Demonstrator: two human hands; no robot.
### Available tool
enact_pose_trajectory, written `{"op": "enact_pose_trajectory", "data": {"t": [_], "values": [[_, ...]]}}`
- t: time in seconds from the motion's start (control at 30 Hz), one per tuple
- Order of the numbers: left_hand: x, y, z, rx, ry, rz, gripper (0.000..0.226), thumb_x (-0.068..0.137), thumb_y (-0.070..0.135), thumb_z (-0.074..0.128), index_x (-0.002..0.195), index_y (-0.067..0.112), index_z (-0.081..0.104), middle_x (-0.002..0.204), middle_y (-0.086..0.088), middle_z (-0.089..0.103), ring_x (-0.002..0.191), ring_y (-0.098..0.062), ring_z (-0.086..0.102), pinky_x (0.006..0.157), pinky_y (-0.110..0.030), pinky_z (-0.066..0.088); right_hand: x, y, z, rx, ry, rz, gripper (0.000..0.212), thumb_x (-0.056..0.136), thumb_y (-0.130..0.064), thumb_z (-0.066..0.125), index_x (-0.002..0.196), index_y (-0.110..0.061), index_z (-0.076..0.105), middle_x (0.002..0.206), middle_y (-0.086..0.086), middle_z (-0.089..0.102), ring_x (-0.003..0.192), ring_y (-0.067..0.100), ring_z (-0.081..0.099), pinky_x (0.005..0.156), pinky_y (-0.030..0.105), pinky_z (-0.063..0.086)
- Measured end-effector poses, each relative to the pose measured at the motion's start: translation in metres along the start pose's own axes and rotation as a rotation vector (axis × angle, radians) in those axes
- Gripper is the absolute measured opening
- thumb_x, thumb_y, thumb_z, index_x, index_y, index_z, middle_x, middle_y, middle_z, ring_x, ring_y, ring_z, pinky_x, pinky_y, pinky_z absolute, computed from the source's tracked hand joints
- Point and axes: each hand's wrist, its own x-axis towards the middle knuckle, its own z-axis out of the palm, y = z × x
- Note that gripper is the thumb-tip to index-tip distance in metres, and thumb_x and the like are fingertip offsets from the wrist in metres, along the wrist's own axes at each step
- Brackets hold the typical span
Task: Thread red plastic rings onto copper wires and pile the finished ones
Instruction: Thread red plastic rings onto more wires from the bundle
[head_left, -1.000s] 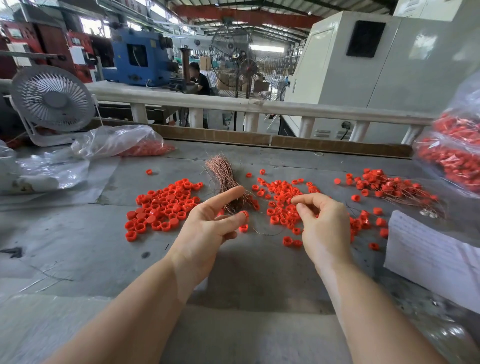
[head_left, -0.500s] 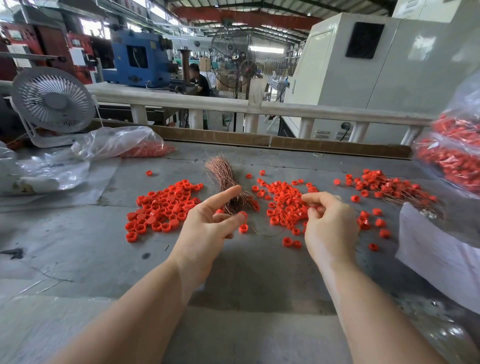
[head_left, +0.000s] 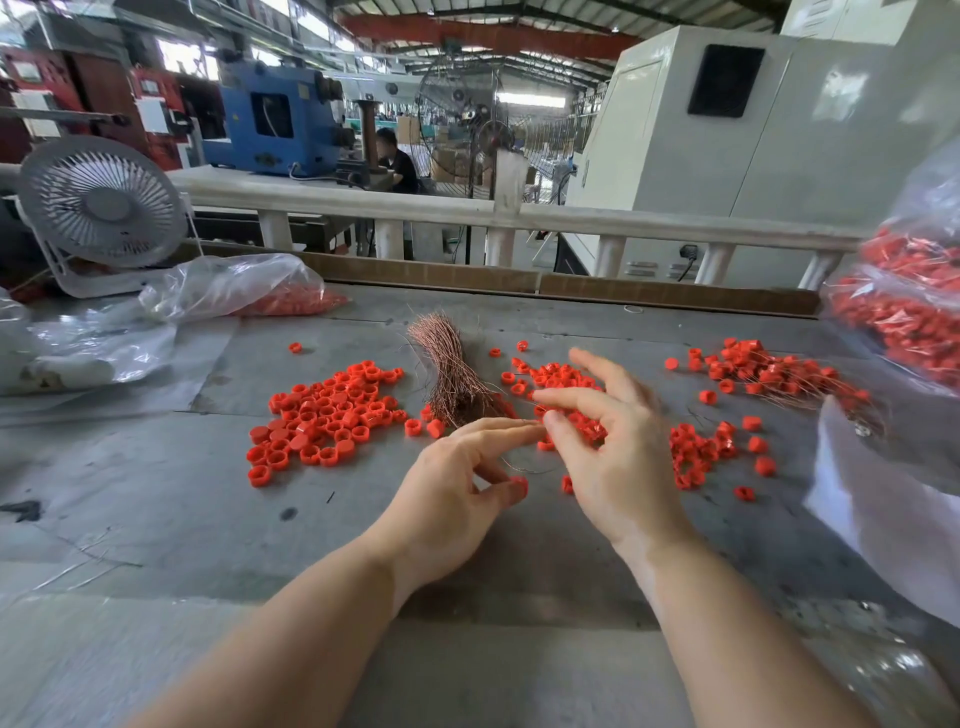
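Note:
On the grey table, loose red rings form a left pile (head_left: 327, 415) and a middle pile (head_left: 558, 375). Between them lies a bundle of copper wires (head_left: 451, 371). Ringed wires are heaped at the right (head_left: 769, 371). My left hand (head_left: 457, 488) holds a red ring (head_left: 519, 485) at the thumb tip, its other fingers curled. A thin copper wire (head_left: 522, 469) loops beside it. My right hand (head_left: 618, 462) hovers over the middle pile with fingers spread. Its thumb tip touches my left index fingertip, and I see nothing held in it.
A clear bag of red parts (head_left: 906, 322) bulges in at the right edge, with a white sheet (head_left: 883, 525) below it. A small white fan (head_left: 104, 208) and crumpled plastic bags (head_left: 228, 288) stand at the back left. A white railing (head_left: 571, 218) runs behind the table.
My right hand has opened from a pinch and swung left to meet the left hand. My left hand has shifted right and curled its fingers, a red ring now at its thumb.

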Motion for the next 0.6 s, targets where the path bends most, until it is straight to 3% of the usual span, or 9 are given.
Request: {"op": "enact_pose_trajectory", "data": {"t": [0.17, 0.37, 0.5, 0.6], "values": [[-0.0006, -0.0003, 0.0008, 0.059, -0.044, 0.026, 0.057, 0.078, -0.005, 0.067, 0.102, 0.045, 0.055, 0.109, 0.030, 0.051, 0.071, 0.005, 0.056, 0.064, -0.001, 0.037, -0.0020, -0.0041, -0.0011, 0.124, -0.121, 0.013, 0.014, 0.080, -0.012, 0.069, 0.074, -0.024, 0.071, 0.103, -0.015, 0.056, 0.113, 0.013, 0.050, 0.102, 0.045, 0.034], [-0.0004, -0.0027, 0.0008, 0.067, -0.067, 0.009, 0.045, 0.078, -0.005, 0.067, 0.108, 0.028, 0.066, 0.104, 0.028, 0.054, 0.071, 0.007, 0.056, 0.065, -0.003, 0.038, -0.0012, -0.0051, 0.0000, 0.157, -0.155, 0.029, 0.029, 0.080, -0.009, 0.068, 0.064, -0.030, 0.057, 0.102, -0.011, 0.056, 0.109, 0.013, 0.050, 0.102, 0.042, 0.034], [0.0014, -0.0042, -0.0009, -0.121, 0.034, -0.080, 0.040, 0.080, -0.004, 0.066, 0.095, 0.033, 0.065, 0.097, 0.012, 0.065, 0.063, 0.001, 0.057, 0.061, -0.012, 0.047, -0.0004, -0.0004, 0.0006, 0.024, 0.104, 0.018, 0.020, 0.078, -0.009, 0.069, 0.065, -0.022, 0.061, 0.116, -0.003, 0.057, 0.116, 0.019, 0.047, 0.103, 0.048, 0.030], [0.0020, -0.0042, -0.0058, -0.359, 0.133, -0.209, 0.031, 0.083, -0.003, 0.063, 0.093, 0.025, 0.070, 0.076, -0.003, 0.067, 0.061, -0.008, 0.060, 0.062, -0.020, 0.052, 0.0011, 0.0039, -0.0024, -0.103, 0.253, -0.003, 0.015, 0.079, -0.008, 0.069, 0.069, -0.017, 0.063, 0.127, 0.003, 0.055, 0.122, 0.023, 0.046, 0.098, 0.031, 0.020]]}}
